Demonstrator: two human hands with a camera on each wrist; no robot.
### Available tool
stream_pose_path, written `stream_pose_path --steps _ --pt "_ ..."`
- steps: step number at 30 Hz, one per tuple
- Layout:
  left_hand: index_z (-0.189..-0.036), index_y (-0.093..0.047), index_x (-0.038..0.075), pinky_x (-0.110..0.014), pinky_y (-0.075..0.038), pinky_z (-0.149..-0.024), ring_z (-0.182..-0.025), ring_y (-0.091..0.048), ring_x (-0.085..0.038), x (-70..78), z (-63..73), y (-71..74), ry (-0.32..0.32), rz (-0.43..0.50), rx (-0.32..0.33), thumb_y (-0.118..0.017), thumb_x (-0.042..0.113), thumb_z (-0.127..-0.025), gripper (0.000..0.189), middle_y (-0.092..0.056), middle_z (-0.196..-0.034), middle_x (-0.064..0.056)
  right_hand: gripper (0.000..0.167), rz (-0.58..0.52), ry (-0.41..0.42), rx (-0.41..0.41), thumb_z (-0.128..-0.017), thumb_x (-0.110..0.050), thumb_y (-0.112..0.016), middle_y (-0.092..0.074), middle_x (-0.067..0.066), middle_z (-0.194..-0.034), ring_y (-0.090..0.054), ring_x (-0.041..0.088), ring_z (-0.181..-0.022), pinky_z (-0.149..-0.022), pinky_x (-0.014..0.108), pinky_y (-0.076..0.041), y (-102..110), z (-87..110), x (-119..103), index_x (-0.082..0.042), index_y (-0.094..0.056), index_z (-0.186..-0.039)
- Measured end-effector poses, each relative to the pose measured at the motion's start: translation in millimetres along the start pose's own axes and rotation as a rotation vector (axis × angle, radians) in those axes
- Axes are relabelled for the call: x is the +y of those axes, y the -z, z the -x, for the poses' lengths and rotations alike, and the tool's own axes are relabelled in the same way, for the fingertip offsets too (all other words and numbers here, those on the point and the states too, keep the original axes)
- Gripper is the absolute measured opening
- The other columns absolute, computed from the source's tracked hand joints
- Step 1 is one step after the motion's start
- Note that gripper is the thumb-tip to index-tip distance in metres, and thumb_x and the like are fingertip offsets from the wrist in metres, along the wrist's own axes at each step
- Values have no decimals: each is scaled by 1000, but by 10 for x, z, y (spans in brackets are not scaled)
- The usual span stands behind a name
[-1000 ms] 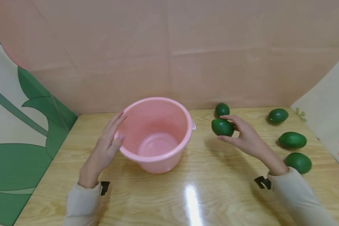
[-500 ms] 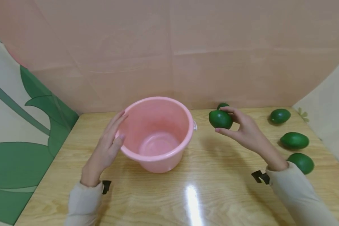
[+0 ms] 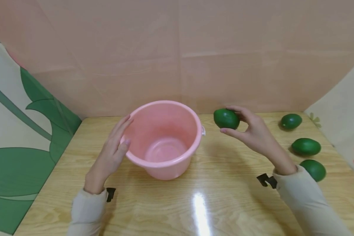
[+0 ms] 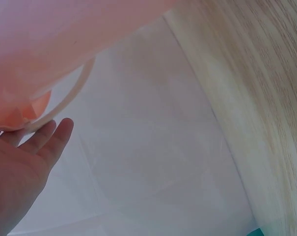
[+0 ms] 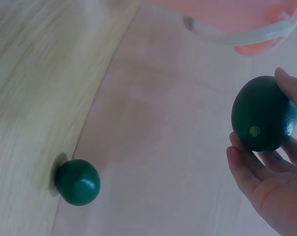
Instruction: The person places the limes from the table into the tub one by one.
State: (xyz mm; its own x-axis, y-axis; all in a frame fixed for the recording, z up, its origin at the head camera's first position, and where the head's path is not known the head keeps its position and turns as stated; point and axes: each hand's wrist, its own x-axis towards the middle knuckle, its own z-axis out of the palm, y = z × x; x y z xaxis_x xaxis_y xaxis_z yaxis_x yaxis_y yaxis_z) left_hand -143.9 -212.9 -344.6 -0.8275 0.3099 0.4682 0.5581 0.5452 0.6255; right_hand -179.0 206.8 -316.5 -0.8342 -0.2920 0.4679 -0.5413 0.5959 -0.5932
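Observation:
A dark green avocado is held up above the table between the thumb and fingers of my right hand. Its pale stem spot shows in the right wrist view. To the left stands a pink bucket, upright, with nothing inside. My left hand rests at the bucket's left rim, fingers fairly straight and thumb tip over the edge. In the left wrist view those fingertips lie by the bucket's pale handle. Another avocado lies on the table at its back edge, hidden in the head view behind the held one.
Three avocados lie at the table's right side: one at the back, one in the middle and one nearer, partly behind my right sleeve. A pinkish sheet hangs along the back of the wooden table.
My right hand has lifted the avocado up and a little to the left, toward the bucket. It now covers the avocado behind it. My left hand and the bucket stay in place.

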Motion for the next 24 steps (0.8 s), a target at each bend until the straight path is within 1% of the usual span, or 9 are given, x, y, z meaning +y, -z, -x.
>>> stream_pose_path --steps 4,5,7,11,15,19,21,24 --pt "-156 -33 19 -71 -24 -113 -152 -20 -31 -16 4 1 -2 -2 2 -42 26 -101 55 -22 -165 -2 67 -17 12 9 -78 -8 -82 -62 12 -130 -56 -5 -109 -92 2 -42 -16 -25 -31 -9 -54 -139" --pt "-156 -33 19 -71 -25 -113 -152 -20 -31 -19 4 1 -3 -3 3 -42 26 -101 55 -22 -165 -2 67 -23 17 9 -79 -8 -82 -63 12 -130 -54 -9 -108 -92 3 -43 -20 -32 -40 -9 -54 -139" --pt "-156 -34 18 -71 -25 -113 -152 -21 -31 -25 4 -1 -7 -4 5 -42 26 -102 55 -22 -165 -3 66 -28 24 7 -79 -8 -81 -63 12 -129 -53 -11 -106 -91 3 -43 -29 -48 -62 -8 -54 -139" --pt "-156 -34 18 -71 -25 -113 -152 -20 -31 -32 4 -3 -9 -3 5 -42 27 -102 55 -22 -165 -2 66 -22 33 2 -80 -7 -80 -63 13 -128 -53 -7 -104 -87 4 -44 -34 -76 -107 -6 -53 -140" --pt "-155 -34 18 -71 -24 -114 -152 -21 -31 -32 4 -4 -11 2 5 -42 27 -101 56 -22 -165 -2 66 -30 38 9 -81 -8 -79 -63 14 -129 -54 -9 -104 -87 4 -45 -28 -109 -155 -8 -52 -141" --pt "-155 -34 18 -71 -25 -113 -151 -22 -32 -39 -1 -5 -15 5 5 -42 26 -101 56 -22 -165 -3 66 -46 69 18 -81 -7 -80 -64 13 -128 -56 -9 -103 -86 5 -47 -34 -153 -203 -10 -53 -141" --pt "-155 -34 18 -71 -25 -113 -151 -22 -32 -43 -2 -6 -16 6 4 -42 26 -101 56 -22 -165 -3 67 -47 76 19 -80 -7 -80 -64 12 -128 -58 -4 -102 -85 6 -48 -40 -173 -232 -11 -53 -141" --pt "-155 -34 17 -70 -24 -114 -152 -21 -31 -47 -1 -10 -16 9 3 -42 27 -102 55 -22 -165 -3 67 -51 71 13 -81 -9 -80 -64 11 -128 -61 9 -104 -84 7 -48 -52 -200 -279 -13 -53 -141"
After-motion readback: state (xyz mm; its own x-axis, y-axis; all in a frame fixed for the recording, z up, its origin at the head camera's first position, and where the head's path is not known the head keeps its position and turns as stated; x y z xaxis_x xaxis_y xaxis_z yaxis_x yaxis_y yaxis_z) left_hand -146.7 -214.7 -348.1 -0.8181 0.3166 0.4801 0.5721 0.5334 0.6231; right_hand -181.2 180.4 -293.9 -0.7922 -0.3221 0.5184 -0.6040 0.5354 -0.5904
